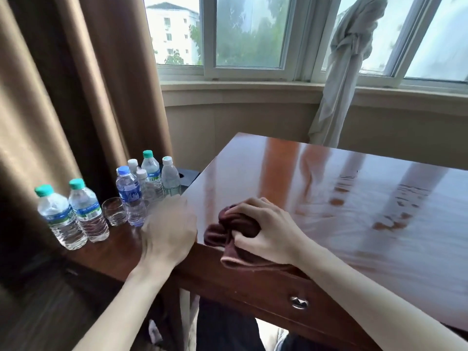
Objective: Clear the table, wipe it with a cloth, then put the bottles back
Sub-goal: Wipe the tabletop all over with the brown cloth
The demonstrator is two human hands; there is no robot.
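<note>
A glossy dark wooden table [342, 198] fills the right half of the view and shows wet streaks. My right hand [263, 226] grips a bunched dark red cloth [228, 231] at the table's near left corner; part of the cloth hangs over the front edge. Several plastic water bottles [131, 196] with green, blue and white caps stand on a lower wooden side surface [111, 252] to the left. My left hand [169, 229], blurred, hovers between the bottles and the table corner and holds nothing that I can see.
A clear drinking glass [115, 211] stands among the bottles. Brown curtains [76, 97] hang at the left, and a knotted white curtain [347, 72] hangs by the window behind the table. A drawer knob [298, 302] sits on the table front.
</note>
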